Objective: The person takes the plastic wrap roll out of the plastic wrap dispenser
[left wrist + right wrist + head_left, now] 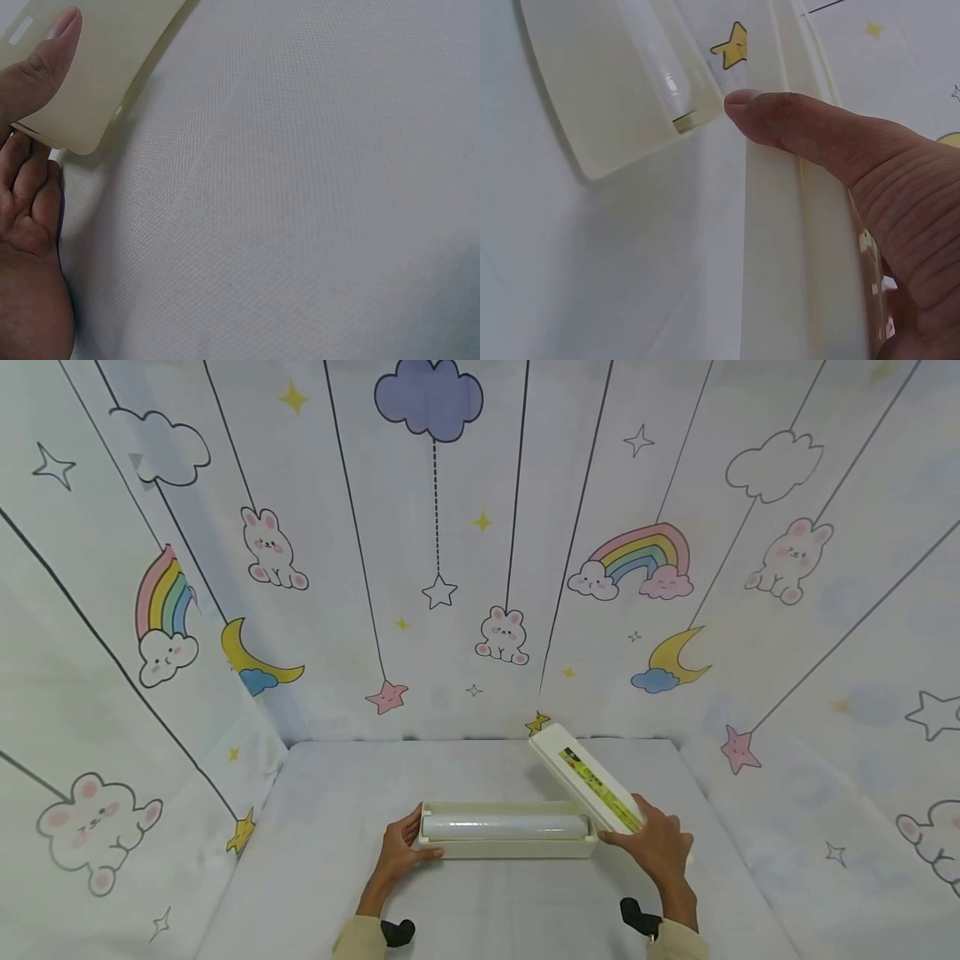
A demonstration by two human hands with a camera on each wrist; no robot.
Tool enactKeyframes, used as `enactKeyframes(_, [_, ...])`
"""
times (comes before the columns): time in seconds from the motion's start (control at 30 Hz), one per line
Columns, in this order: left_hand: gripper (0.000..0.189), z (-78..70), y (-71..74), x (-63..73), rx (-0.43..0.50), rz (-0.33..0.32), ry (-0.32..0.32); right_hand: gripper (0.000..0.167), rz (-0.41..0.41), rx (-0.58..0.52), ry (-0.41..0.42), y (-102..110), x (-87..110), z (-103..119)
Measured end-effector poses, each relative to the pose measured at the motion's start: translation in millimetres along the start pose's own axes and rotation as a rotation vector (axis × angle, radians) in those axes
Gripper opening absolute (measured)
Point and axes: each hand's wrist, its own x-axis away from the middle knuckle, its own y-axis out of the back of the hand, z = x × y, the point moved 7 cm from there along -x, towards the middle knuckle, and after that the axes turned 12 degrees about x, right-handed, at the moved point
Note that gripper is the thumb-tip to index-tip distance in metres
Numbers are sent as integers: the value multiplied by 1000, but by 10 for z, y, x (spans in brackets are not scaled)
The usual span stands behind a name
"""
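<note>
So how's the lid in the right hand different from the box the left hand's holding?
The lid slants in the right hand, while the box, gripped at one end by the left hand, runs straight across. The lid's top carries a yellow-green label; the box's front shows none. The box holds a shiny roll; the lid shows no roll. Both are long, narrow and pale.

Printed purple cloud (429,403) tops centre, rainbow (651,545) arches upper right, bunny (97,822) waves lower left, white tabletop (510,906) spreads bottom centre!
</note>
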Motion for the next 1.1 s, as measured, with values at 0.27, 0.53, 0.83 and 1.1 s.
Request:
enactKeyframes(0.27, [105, -12, -11, 3, 5, -3, -1, 106, 11, 11, -26, 13, -4, -51])
enactKeyframes(0.53, [106, -1, -4, -2, -6, 6, -6, 103, 23, 7, -37, 0, -2, -111])
enactKeyframes(0.83, [106, -28, 1, 9, -25, -1, -19, 101, 46, -15, -59, -25, 11, -175])
enactKeyframes(1.1, [106, -29, -11, 10, 2, -9, 12, 102, 55, -19, -70, -33, 13, -199])
